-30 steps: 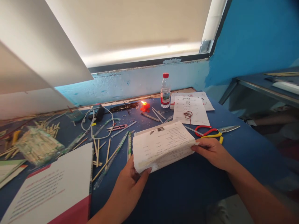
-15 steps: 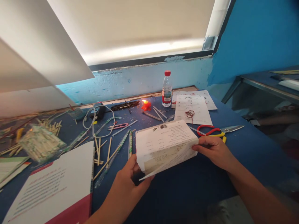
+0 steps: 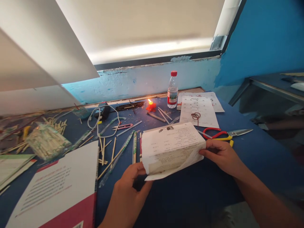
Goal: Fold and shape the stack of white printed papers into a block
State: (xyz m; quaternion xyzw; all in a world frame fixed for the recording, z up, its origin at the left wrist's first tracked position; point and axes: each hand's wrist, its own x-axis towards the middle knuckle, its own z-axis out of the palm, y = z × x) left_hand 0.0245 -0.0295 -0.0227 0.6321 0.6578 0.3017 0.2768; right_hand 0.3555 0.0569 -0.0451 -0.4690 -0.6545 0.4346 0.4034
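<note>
You hold the folded printed paper (image 3: 172, 147) just above the desk (image 3: 249, 152), the fingers of your left hand (image 3: 129, 186) pinching its near-left corner and those of your right hand (image 3: 220, 155) clamping its right edge; to fold well, keep both edges aligned and the sheet tight between your fingers before you press the crease. The print on it is too small to read. Beyond your right fingers lie the red-handled scissors (image 3: 220, 134), farther the water bottle (image 3: 172, 89) with an unreadable red label.

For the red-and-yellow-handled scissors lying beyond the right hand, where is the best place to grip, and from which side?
Grip the red-and-yellow-handled scissors by the looped handles, probably coming from the left: they lie flat on the blue table with the handles nearest the right hand and the steel blades pointing away to the right.
</note>
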